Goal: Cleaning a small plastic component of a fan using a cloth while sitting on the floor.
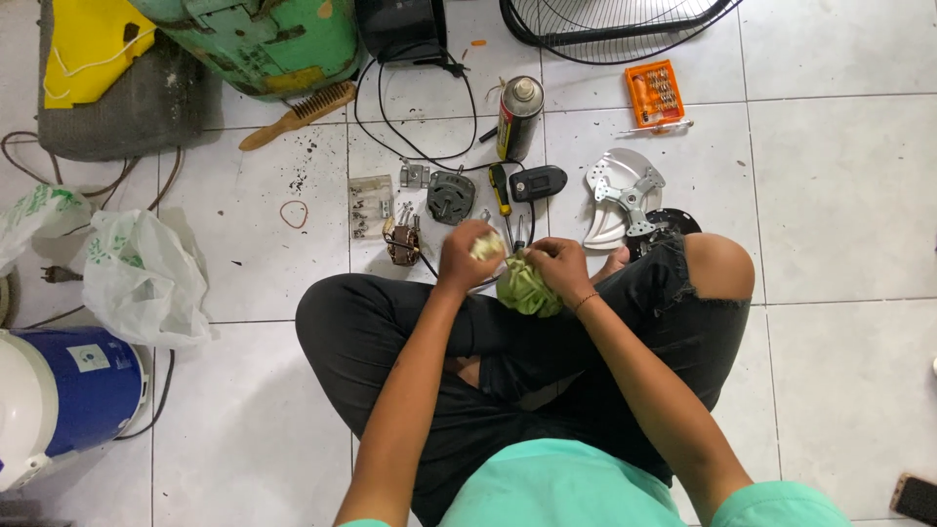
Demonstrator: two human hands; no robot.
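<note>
Overhead, a person sits cross-legged on the floor.
Floor: pale square tiles (839, 195), speckled with dark debris.
Left hand (467, 256): curled closed around a small pale wad (486, 246).
Right hand (556, 265): fingers pinching the top of a green cloth (527, 288), which rests over the lap, just beside the left hand.
Before the knees: spray can (518, 117), yellow-handled screwdriver (500, 190), motor parts (451, 197), silver bracket plate (623, 193).
Farther out: orange bit case (655, 93), wooden brush (301, 114), fan grille (615, 24).
Left side: white plastic bags (137, 278), blue-and-white appliance (54, 395).
</note>
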